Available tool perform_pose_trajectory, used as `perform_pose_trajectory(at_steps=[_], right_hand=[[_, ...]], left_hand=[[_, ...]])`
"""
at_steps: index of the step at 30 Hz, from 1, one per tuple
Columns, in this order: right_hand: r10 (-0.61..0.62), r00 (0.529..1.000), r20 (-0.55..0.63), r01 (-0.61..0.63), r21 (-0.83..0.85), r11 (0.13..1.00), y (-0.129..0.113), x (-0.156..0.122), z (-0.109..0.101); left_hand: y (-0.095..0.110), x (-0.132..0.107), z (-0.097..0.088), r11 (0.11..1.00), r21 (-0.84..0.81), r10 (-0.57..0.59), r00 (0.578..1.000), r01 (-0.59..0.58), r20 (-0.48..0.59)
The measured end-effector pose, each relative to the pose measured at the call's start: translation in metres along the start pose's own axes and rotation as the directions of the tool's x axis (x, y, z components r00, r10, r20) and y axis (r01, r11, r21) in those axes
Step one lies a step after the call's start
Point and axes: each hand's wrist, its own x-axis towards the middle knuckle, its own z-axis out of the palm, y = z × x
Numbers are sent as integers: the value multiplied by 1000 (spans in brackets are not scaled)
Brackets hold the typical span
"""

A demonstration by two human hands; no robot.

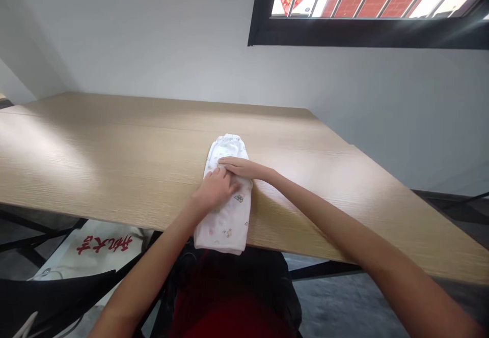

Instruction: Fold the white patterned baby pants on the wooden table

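A small white printed garment [225, 226], which looks like baby pants folded lengthwise, lies on the wooden table. Its gathered, narrow end points away from me, and its wide end hangs slightly over the near edge. My left hand [217, 189] rests on the middle of the cloth, fingers a little bent and the thumb apart and slightly blurred. Just beyond it, my right hand [239, 167] lies flat across the garment with its fingers stretched out to the left. The fingertips of both hands are close together. Neither hand grips the fabric.
The light wood table [126, 160] runs up to a grey-white wall [153, 32]. A dark-framed, barred window [359, 33] is at upper right. Below the table at left are a white bag [95, 236] with red characters and a black chair [57, 297].
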Motion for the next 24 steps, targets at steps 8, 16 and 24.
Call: perform_pose_trajectory(at_steps=[8, 16, 24], right_hand=[[54, 996, -78, -78, -350, 933, 39, 51, -10], [-30, 980, 197, 83, -270, 959, -46, -25, 9], [-194, 974, 119, 227, -482, 846, -97, -111, 59]], left_hand=[[59, -114, 28, 998, 13, 63, 996, -64, 58], [-6, -121, 5, 965, 109, 233, 969, -240, 78], [-39, -122, 23, 875, 83, 484, 853, -477, -197]])
